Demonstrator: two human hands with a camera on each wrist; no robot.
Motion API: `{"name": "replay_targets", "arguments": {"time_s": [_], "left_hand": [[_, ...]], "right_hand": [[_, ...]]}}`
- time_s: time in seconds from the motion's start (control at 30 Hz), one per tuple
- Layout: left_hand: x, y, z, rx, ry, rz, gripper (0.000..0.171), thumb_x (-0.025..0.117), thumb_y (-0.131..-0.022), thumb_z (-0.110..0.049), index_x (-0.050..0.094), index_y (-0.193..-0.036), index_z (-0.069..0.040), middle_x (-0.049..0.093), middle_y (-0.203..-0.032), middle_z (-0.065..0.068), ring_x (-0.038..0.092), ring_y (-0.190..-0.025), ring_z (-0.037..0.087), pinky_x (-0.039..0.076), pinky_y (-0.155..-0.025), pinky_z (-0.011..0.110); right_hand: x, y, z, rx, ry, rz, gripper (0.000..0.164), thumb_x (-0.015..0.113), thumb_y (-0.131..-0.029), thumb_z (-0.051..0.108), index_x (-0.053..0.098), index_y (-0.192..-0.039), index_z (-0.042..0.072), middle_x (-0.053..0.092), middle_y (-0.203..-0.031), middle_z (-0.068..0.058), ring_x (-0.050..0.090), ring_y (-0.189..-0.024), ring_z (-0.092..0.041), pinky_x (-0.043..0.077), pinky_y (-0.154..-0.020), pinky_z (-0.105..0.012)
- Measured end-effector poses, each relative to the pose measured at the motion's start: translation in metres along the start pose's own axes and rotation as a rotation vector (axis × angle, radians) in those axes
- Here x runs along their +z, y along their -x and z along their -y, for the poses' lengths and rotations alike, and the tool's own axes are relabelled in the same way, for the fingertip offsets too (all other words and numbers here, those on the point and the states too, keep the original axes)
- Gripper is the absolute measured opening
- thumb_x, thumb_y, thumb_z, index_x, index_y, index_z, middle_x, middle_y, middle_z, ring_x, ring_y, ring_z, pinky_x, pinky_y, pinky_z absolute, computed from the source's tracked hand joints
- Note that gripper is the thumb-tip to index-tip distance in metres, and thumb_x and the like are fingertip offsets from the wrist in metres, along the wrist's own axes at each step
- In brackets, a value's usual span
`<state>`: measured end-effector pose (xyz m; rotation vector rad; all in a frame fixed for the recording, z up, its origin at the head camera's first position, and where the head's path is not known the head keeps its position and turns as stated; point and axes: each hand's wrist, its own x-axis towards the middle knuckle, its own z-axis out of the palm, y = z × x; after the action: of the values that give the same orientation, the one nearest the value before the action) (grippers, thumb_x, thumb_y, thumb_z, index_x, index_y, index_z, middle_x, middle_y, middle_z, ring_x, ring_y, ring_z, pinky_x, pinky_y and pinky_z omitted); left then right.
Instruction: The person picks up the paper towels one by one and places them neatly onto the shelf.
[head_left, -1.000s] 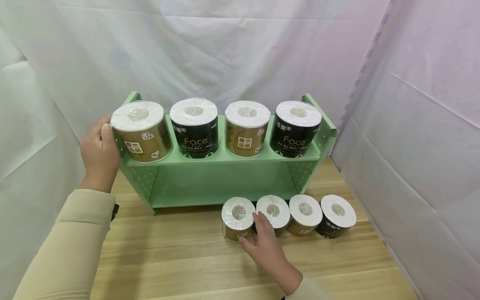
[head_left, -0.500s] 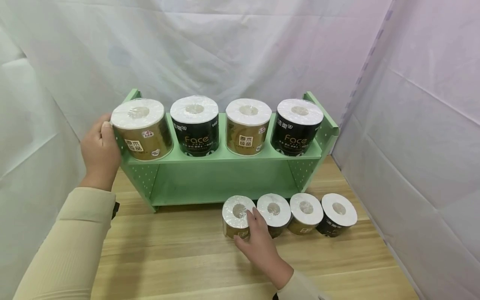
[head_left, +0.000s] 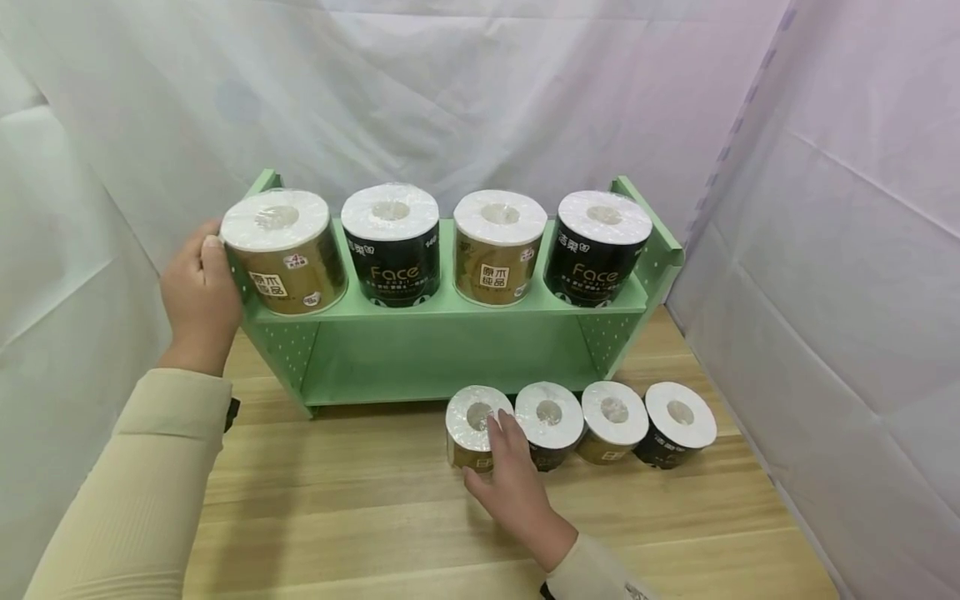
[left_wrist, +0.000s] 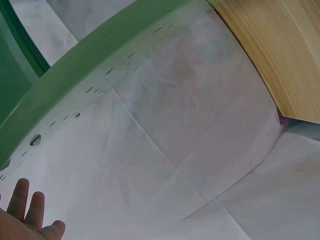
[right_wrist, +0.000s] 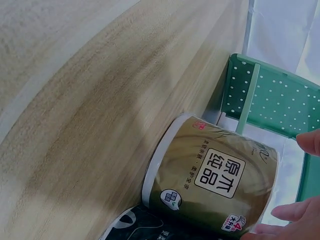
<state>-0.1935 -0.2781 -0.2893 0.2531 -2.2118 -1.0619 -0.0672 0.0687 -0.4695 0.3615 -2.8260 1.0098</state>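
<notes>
Wrapped toilet paper rolls in gold and black packaging stand upright here. My right hand [head_left: 516, 483] is at the leftmost table roll [head_left: 463, 433], a gold one, with its fingers over the near right edge of the white top and its thumb low in front. In the right wrist view, straight fingers [right_wrist: 292, 212] lie by the top end of this gold roll [right_wrist: 215, 170]. My left hand [head_left: 198, 296] rests at the left side panel of the green shelf [head_left: 450, 358], beside a gold roll [head_left: 288, 258]. Its fingers look loosely spread in the left wrist view.
On the upper board stand a black roll [head_left: 393, 250], a gold roll [head_left: 498, 250] and another black roll [head_left: 598, 254]. More rolls [head_left: 551, 417] line up rightward on the wooden table [head_left: 360, 517]. White cloth [head_left: 420, 92] hangs behind and at both sides.
My right hand has shifted left, from between the two leftmost table rolls onto the gold one. My left hand stays at the shelf side. The head view has tilted slightly downward.
</notes>
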Motion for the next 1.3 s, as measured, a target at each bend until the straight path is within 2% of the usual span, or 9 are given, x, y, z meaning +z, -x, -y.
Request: {"name": "replay_targets", "arguments": {"time_s": [0.33,0.57,0.8,0.97,1.3], "left_hand": [[0.000,0.000,-0.001,-0.001,0.002,-0.001,0.049,0.027,-0.098,-0.030,0.062,-0.129,-0.016,0.060,-0.132,0.006,0.054,-0.123,0.025,0.039,-0.105,0.045],[0.000,0.000,-0.002,-0.008,-0.001,-0.009,0.048,0.028,-0.098,-0.030,0.063,-0.129,-0.015,0.060,-0.131,0.006,0.054,-0.122,0.026,0.040,-0.105,0.045],[0.001,0.000,-0.002,-0.010,0.002,-0.022,0.047,0.029,-0.098,-0.029,0.064,-0.127,-0.015,0.062,-0.128,0.007,0.056,-0.117,0.026,0.042,-0.101,0.045],[0.001,-0.001,-0.001,-0.021,0.007,-0.024,0.047,0.029,-0.098,-0.029,0.064,-0.127,-0.017,0.062,-0.128,0.006,0.056,-0.117,0.024,0.042,-0.102,0.043],[0.001,-0.001,-0.001,-0.034,0.015,-0.007,0.047,0.029,-0.099,-0.030,0.063,-0.129,-0.017,0.061,-0.130,0.006,0.055,-0.121,0.024,0.040,-0.104,0.043]], "right_hand": [[0.005,0.000,0.002,-0.020,-0.008,0.022,0.074,0.073,-0.081,0.024,0.041,-0.141,-0.005,0.034,-0.148,-0.025,0.027,-0.139,-0.042,0.038,-0.103,-0.056],[0.007,-0.006,0.004,-0.043,0.007,-0.026,0.072,0.075,-0.079,0.023,0.044,-0.137,-0.007,0.037,-0.144,-0.028,0.033,-0.135,-0.044,0.042,-0.099,-0.055],[0.006,-0.015,0.005,0.032,-0.008,-0.017,0.072,0.073,-0.082,0.023,0.042,-0.138,-0.009,0.032,-0.147,-0.029,0.027,-0.138,-0.045,0.039,-0.103,-0.056],[0.009,-0.019,0.006,0.048,-0.017,-0.024,0.073,0.073,-0.081,0.023,0.042,-0.138,-0.011,0.028,-0.149,-0.031,0.025,-0.139,-0.045,0.037,-0.105,-0.054],[0.019,-0.027,0.004,0.117,-0.022,-0.038,0.087,0.077,-0.077,0.031,0.036,-0.141,-0.011,0.024,-0.150,-0.032,0.024,-0.139,-0.045,0.039,-0.103,-0.055]]}}
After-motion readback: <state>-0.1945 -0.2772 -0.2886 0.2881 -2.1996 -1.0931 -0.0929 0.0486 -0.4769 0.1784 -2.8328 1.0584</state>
